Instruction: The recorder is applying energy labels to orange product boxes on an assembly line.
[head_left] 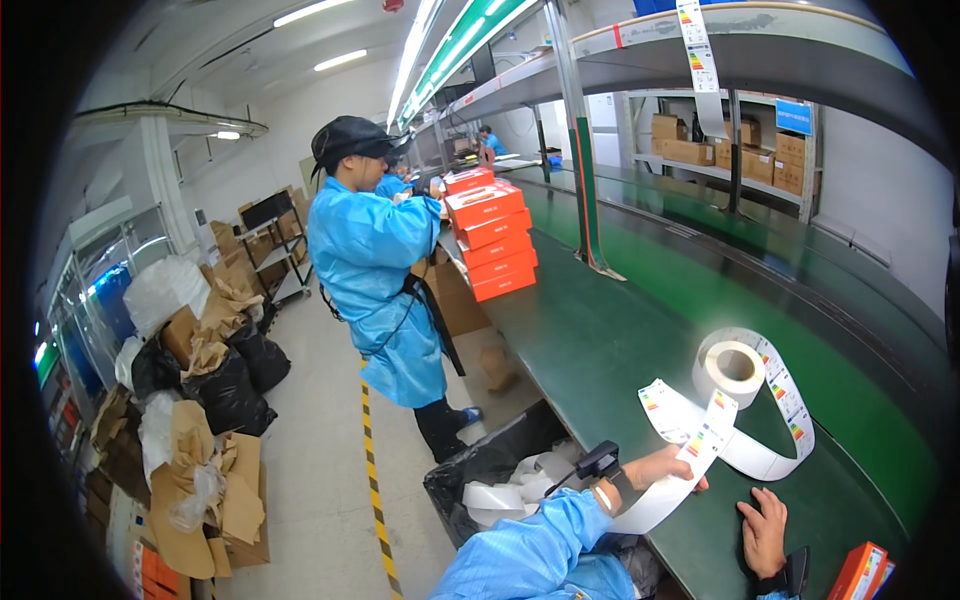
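Observation:
My left hand (pixel 655 468) grips a strip of white labels (pixel 708 432) with coloured bars, its fingers closed round the strip's edge. The strip's blank white tail hangs down past my wrist over the near table edge. Just beyond stands a label roll (pixel 712 378) on the green table, with a loose length of labels (pixel 800 425) curling off to its right and looping back. My right hand (pixel 766 528) lies on the table top with its fingers apart, holding nothing. Close to it, at the lower right, are orange boxes (pixel 858 573), partly cut off by the view's rim.
A black-lined bin (pixel 455 478) with crumpled white backing strips sits left of the table (pixel 590 350). Farther along, a person in a blue smock (pixel 375 270) stands by stacked orange boxes (pixel 495 240). A metal post (pixel 580 150) carries the overhead shelf. Cardboard and bags (pixel 225 395) line the left.

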